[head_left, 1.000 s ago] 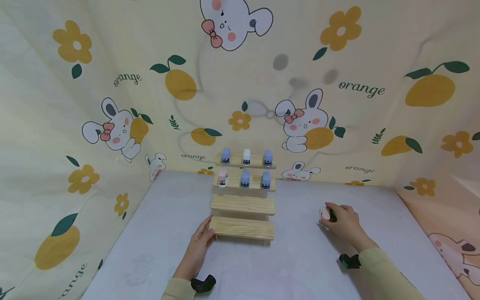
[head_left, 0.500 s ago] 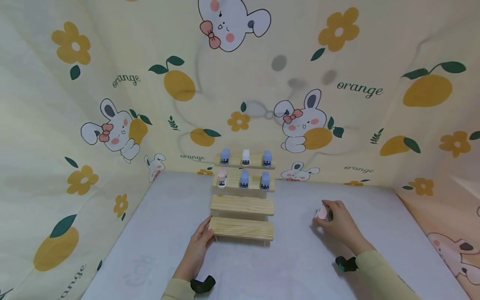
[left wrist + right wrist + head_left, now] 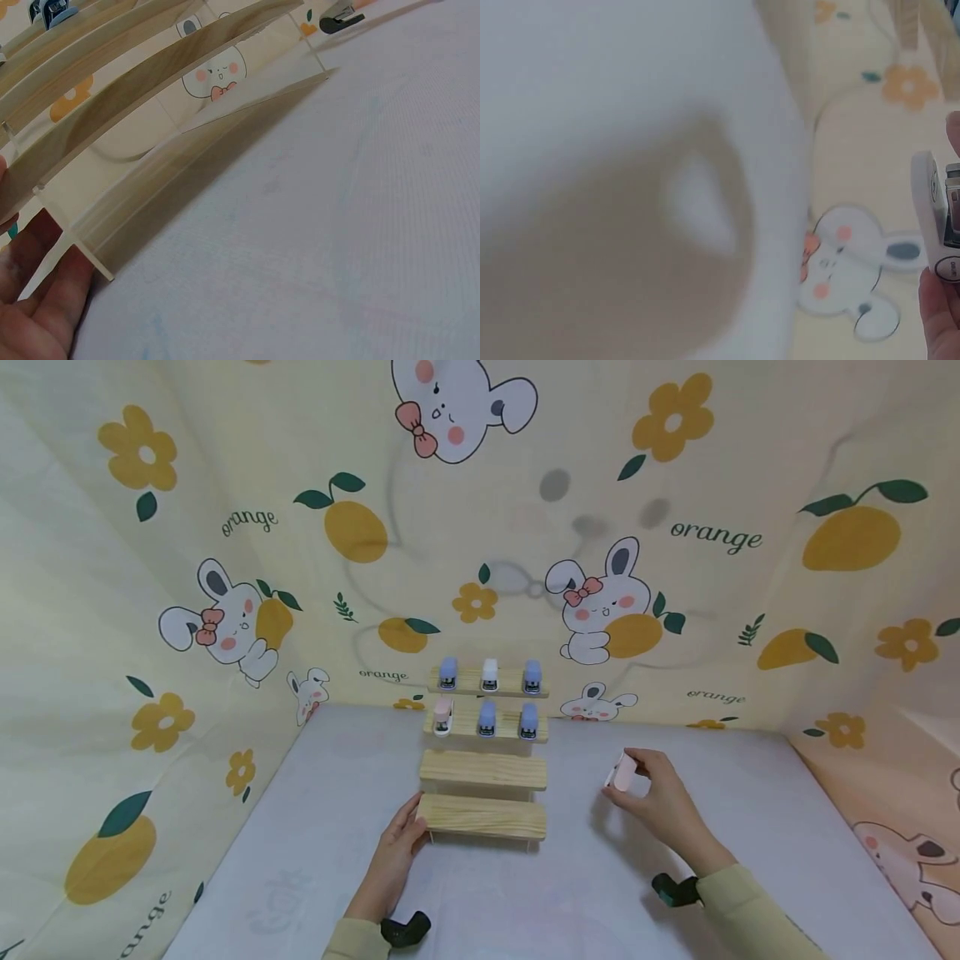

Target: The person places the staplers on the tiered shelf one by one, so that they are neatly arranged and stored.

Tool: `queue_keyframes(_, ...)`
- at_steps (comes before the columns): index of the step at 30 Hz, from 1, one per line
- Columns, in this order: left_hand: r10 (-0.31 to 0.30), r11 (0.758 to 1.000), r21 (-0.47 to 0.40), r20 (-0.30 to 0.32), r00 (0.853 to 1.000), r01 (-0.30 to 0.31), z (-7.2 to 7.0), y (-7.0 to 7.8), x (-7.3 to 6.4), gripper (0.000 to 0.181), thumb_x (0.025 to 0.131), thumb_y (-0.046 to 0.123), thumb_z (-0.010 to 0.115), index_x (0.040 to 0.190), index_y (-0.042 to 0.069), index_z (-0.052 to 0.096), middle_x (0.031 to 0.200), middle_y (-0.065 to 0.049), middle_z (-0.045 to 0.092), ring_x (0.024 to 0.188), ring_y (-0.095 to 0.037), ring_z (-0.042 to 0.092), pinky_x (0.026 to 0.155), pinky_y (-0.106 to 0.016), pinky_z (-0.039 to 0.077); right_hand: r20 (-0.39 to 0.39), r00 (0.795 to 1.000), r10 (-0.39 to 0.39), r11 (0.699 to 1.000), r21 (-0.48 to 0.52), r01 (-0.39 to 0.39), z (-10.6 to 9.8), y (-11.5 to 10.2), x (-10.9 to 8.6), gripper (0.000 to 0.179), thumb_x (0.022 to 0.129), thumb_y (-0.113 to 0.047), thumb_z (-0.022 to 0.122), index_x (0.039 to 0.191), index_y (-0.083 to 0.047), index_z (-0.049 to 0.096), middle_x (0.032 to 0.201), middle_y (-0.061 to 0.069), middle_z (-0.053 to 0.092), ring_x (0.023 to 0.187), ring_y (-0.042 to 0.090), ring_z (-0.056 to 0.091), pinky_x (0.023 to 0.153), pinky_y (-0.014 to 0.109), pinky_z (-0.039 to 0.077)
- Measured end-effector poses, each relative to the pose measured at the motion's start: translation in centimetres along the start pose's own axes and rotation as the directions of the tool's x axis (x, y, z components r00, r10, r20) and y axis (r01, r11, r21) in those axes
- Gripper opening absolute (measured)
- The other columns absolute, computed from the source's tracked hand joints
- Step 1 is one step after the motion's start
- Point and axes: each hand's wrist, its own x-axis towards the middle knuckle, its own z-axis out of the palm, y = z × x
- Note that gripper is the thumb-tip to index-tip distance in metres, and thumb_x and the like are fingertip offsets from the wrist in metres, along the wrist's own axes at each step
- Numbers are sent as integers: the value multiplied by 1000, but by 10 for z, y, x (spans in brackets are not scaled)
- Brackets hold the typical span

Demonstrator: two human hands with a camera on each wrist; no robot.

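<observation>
A small pink and white stapler (image 3: 624, 772) is pinched between the thumb and fingers of my right hand (image 3: 667, 806), raised above the table to the right of a stepped wooden rack (image 3: 483, 817). The right wrist view catches the same stapler (image 3: 928, 202) at its right edge, tilted, with part of the metal inside showing. My left hand (image 3: 392, 860) holds the left end of the rack's lowest board; in the left wrist view its fingers (image 3: 56, 307) lie by the clear side support. Both lower boards are bare. On the second step from the top sit a pink stapler (image 3: 443, 717) and two blue ones (image 3: 487, 718).
The top step bears a white stapler (image 3: 490, 675) between two blue staplers (image 3: 448, 673). Behind the rack rises a cloth backdrop (image 3: 420, 577) printed with rabbits and oranges. A pale cloth covers the table (image 3: 570, 893). Dark straps sit on both wrists.
My right hand has lifted the pink stapler and carried it leftward, nearer the rack, turning it on the way. The left hand stays at the lowest board.
</observation>
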Motion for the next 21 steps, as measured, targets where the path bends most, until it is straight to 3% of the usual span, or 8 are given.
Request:
queue_keyframes(8, 9, 1000, -13, 3, 1000, -9, 0, 1, -1, 50, 103, 23, 46, 151, 21, 32, 156, -7, 27, 139, -22, 33, 112, -39, 33, 20, 999, -34, 999, 8, 34, 13, -29, -3, 80, 76, -46, 80, 135, -4, 46, 125, 9, 50, 108, 27, 51, 89, 48, 48)
queue_keyframes(13, 14, 1000, -14, -1, 1000, -14, 0, 2, -1, 50, 103, 22, 46, 151, 20, 32, 156, -7, 28, 138, -22, 33, 112, -38, 34, 24, 996, -91, 993, 74, 89, 23, -49, -2, 78, 74, -47, 81, 133, -7, 47, 120, 4, 49, 103, 20, 53, 87, 43, 52)
queue_keyframes(17, 27, 999, -20, 15, 1000, -27, 0, 2, -1, 51, 103, 22, 46, 152, 17, 30, 157, -11, 26, 139, -25, 31, 113, -40, 32, 36, 989, -144, 982, 131, 138, 34, -66, -1, 76, 74, -41, 83, 132, -9, 47, 122, 1, 47, 104, 17, 52, 92, 43, 50)
queue_keyframes(21, 29, 999, -17, 15, 999, -29, 0, 2, -1, 51, 103, 22, 46, 152, 17, 31, 157, -11, 26, 140, -25, 31, 113, -41, 32, 60, 987, -150, 976, 170, 138, 48, -85, 1, 79, 73, -35, 86, 135, -9, 45, 125, 0, 48, 109, 18, 52, 97, 43, 48)
